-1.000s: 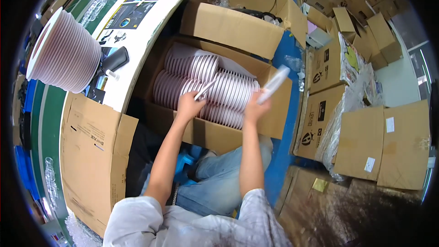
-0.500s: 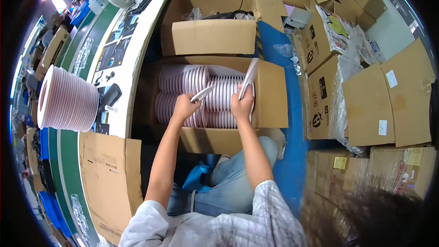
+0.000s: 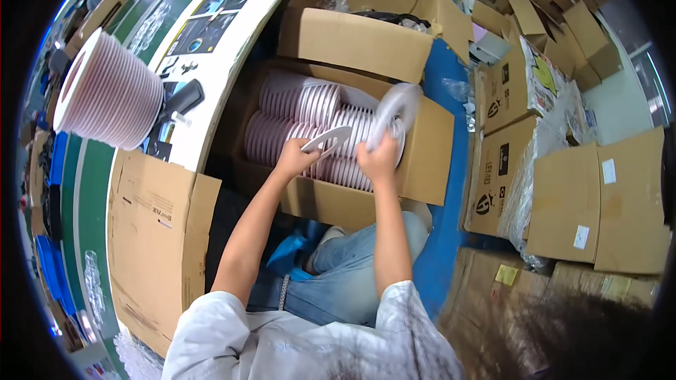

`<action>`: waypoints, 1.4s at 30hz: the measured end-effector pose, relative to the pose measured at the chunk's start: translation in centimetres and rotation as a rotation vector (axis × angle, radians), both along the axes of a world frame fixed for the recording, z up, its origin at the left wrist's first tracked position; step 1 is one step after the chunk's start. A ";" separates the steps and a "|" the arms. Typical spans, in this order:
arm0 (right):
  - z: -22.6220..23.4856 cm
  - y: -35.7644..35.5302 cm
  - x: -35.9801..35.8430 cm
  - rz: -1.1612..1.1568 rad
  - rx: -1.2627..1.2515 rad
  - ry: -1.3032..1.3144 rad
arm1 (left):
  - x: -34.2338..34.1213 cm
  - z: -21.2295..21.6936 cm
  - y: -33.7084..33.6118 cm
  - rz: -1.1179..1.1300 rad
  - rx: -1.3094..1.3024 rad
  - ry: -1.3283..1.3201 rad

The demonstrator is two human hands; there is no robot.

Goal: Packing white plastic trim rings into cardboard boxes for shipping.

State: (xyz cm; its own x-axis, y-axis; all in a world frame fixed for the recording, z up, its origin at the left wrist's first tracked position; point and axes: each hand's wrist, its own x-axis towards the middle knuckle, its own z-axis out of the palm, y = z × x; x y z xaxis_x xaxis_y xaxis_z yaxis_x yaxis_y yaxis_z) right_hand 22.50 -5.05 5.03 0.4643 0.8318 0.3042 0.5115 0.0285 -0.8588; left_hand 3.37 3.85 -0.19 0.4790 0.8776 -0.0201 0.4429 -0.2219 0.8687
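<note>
My left hand (image 3: 298, 158) pinches a thin white flat ring (image 3: 343, 131) by its near edge, tilted over the rows in the carton. In my right hand (image 3: 379, 160) is another flat white ring (image 3: 384, 121), stood up on edge and blurred by motion. Both hands are over an open cardboard carton (image 3: 317, 200) between my knees and the bench. Inside it, several pale pinkish-white rings (image 3: 317, 103) stand on edge in packed rows. The fingertips behind each held ring are partly hidden.
A tall stack of similar rings (image 3: 113, 95) lies on the white bench (image 3: 220, 81) at left, beside a black device (image 3: 184, 97). Another open carton (image 3: 355, 39) stands just beyond. Cardboard boxes (image 3: 503, 169) with plastic wrap line the right side. A flattened cardboard sheet (image 3: 151, 218) leans near left.
My view has turned, so the scene appears tilted. The ring in my right hand has swung to show more of its face; the left one also shows its open centre now.
</note>
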 end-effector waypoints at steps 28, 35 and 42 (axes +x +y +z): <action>-6.4 1.0 -2.5 0.266 -0.103 0.084 | 0.0 5.1 1.4 0.143 0.213 0.161; -5.8 -0.4 0.6 0.298 -0.457 0.521 | 2.1 13.9 -0.4 -0.001 1.052 -0.199; -3.8 -1.5 3.3 0.503 -0.437 0.899 | 4.0 14.2 -1.2 0.057 0.928 -0.076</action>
